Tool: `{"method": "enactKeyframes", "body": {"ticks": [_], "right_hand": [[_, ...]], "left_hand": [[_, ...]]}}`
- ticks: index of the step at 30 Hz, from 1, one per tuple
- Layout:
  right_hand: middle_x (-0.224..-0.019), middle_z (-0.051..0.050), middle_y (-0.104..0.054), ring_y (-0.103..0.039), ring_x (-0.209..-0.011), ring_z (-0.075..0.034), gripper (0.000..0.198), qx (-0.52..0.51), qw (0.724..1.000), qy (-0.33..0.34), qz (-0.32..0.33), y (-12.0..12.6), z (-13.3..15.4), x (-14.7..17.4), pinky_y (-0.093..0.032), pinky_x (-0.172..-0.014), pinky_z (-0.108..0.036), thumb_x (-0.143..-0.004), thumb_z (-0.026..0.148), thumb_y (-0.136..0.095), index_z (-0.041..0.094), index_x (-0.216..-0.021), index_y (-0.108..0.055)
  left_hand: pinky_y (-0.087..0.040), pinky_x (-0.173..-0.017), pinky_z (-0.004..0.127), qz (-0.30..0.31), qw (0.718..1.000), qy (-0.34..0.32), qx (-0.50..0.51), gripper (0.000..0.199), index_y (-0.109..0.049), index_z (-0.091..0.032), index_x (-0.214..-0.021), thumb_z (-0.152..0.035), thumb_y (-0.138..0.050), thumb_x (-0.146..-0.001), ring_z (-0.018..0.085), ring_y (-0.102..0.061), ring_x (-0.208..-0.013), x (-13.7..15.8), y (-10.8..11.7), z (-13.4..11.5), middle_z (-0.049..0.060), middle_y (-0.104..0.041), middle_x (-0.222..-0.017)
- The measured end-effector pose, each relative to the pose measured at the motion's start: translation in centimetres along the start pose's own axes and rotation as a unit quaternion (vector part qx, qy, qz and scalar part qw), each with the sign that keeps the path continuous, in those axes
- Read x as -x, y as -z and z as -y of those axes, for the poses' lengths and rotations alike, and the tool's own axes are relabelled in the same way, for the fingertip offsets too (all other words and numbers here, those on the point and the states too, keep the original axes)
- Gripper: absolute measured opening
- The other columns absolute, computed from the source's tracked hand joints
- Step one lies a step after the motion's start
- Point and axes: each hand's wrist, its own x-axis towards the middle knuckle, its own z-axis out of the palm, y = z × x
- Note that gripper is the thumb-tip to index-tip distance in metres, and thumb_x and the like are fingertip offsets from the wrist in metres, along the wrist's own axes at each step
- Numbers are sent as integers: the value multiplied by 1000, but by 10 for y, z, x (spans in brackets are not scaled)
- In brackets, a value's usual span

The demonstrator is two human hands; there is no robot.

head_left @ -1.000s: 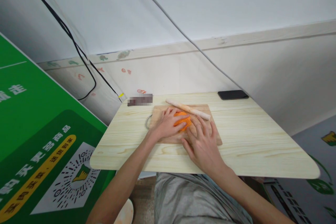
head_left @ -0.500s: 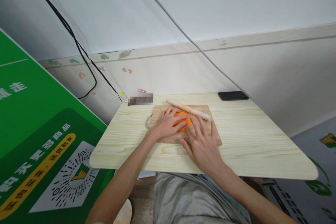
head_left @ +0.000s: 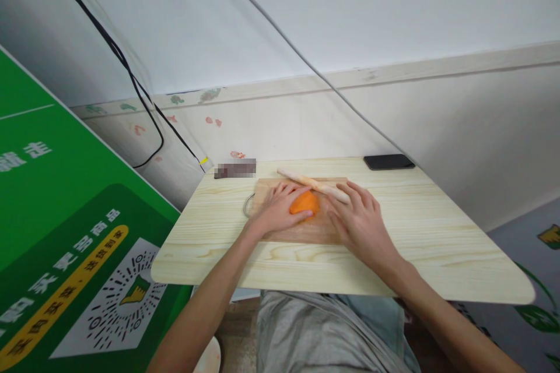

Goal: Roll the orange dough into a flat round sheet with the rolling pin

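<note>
A smooth orange dough lump (head_left: pixel 303 204) sits on the wooden cutting board (head_left: pixel 306 234). My left hand (head_left: pixel 279 207) cups it from the left, thumb along the near side and forefinger along the far side. Behind the lump, a pale rolling pin (head_left: pixel 301 178) with orange stains lies slantwise over the board. At the pin's right end is my right hand (head_left: pixel 361 215), fingers curved and apart, some reaching over the wood; I cannot tell how firmly they touch it.
The board has a metal handle (head_left: pixel 247 205) on its left and rests on a light wood-grain table (head_left: pixel 437 239). A black phone (head_left: pixel 389 162) lies at the back right, a blurred-out item (head_left: pixel 235 168) at the back left. Cables (head_left: pixel 144 93) hang by the wall; a green printed panel (head_left: pixel 87 210) stands left.
My right hand has moved right and up, off the orange dough lump, to the rolling pin's right end. My left hand stays at the lump, which now shows more fully.
</note>
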Motion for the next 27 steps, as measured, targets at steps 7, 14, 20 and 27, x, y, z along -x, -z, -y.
{"method": "enactKeyframes", "body": {"ticks": [7, 14, 20, 27], "right_hand": [[-136, -17, -72, -63, -121, -32, 42, -23, 990, 26, 139, -23, -36, -54, -53, -98, -44, -107, 28, -51, 19, -147, -63], [-121, -17, -72, -65, -113, -31, 44, -154, 981, 91, 72, -28, -55, -66, -57, -99, -48, -109, 26, -44, 16, -146, -65], [-129, -16, -70, -66, -118, -28, 45, -238, 948, 159, 142, -30, -65, -71, -55, -103, -47, -108, 29, -47, 21, -150, -63], [-114, -13, -72, -71, -99, -24, 46, -160, 974, 111, 118, -37, -47, -91, -56, -94, -39, -112, 36, -39, 18, -111, -82]], "left_hand": [[-58, -100, 38, -225, 968, 51, 104, 31, -71, -22, -121, -41, -48, -111, 23, -67, -118, -1, -3, 19, 11, -69, -124], [-51, -108, 45, -354, 932, 64, -37, 26, -69, -22, -114, -35, -47, -111, 26, -63, -115, 2, 24, 32, 10, -71, -114], [-48, -109, 47, -226, 960, 81, -144, 34, -70, -21, -128, -41, -50, -110, 30, -61, -118, -2, 27, 44, 12, -72, -122], [-48, -113, 44, -93, 984, 26, -149, 44, -61, -17, -148, -32, -43, -111, 28, -62, -124, -12, 20, 53, 13, -73, -126]]}}
